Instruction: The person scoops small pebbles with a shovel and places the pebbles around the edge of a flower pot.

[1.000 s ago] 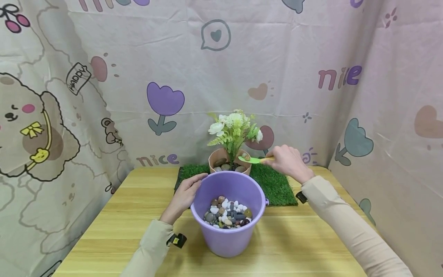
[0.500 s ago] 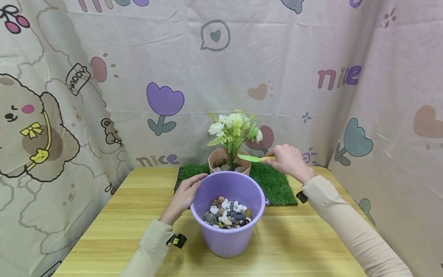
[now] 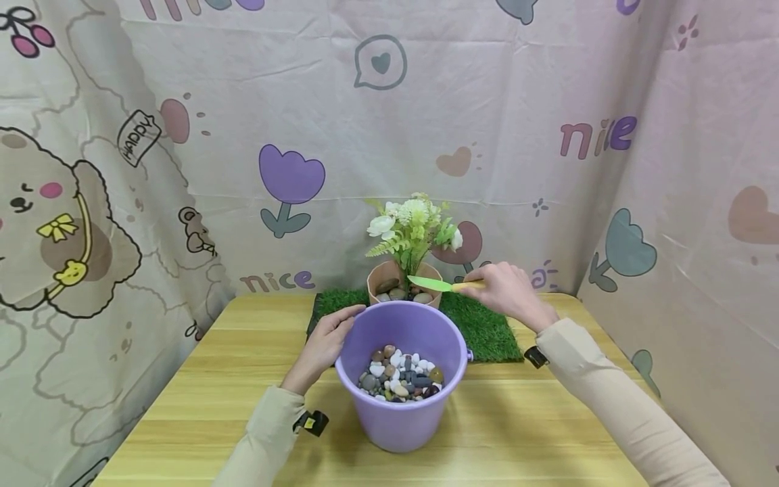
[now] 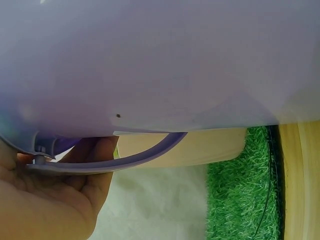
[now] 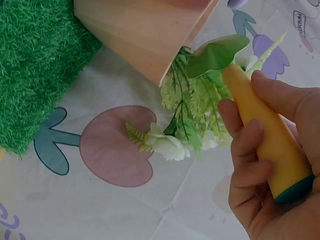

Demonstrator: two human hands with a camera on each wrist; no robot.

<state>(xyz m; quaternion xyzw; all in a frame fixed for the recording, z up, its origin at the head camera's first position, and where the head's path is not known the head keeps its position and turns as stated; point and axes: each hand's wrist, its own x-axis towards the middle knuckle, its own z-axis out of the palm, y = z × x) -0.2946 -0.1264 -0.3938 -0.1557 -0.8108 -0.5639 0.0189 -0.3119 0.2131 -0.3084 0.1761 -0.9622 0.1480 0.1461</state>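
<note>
My right hand [image 3: 508, 291] grips the yellow handle of a small garden trowel [image 5: 270, 135], fingers wrapped round it. Its green blade [image 3: 429, 283] is over the flowerpot [image 5: 135, 30], with no stone visible on it. In the pot are stones [image 3: 397, 294] and a bunch of white flowers with green leaves [image 3: 414, 220]. My left hand [image 3: 328, 341] holds the left rim of a purple bucket [image 3: 398, 426], close to where its handle [image 4: 115, 164] joins. Mixed pebbles [image 3: 402, 375] lie in the bucket. The bucket wall hides part of the left fingers.
Under the pot lies a green artificial grass mat [image 3: 481, 328], reaching the back of the wooden table [image 3: 517, 426]. The bucket stands in front of the pot and covers its lower part. A printed cloth [image 3: 517, 88] hangs close behind and at both sides.
A pebble or two on the trowel blade a second ago are gone. The blade tipped, then moved slightly left and down over the pot. The left hand and bucket stayed still.
</note>
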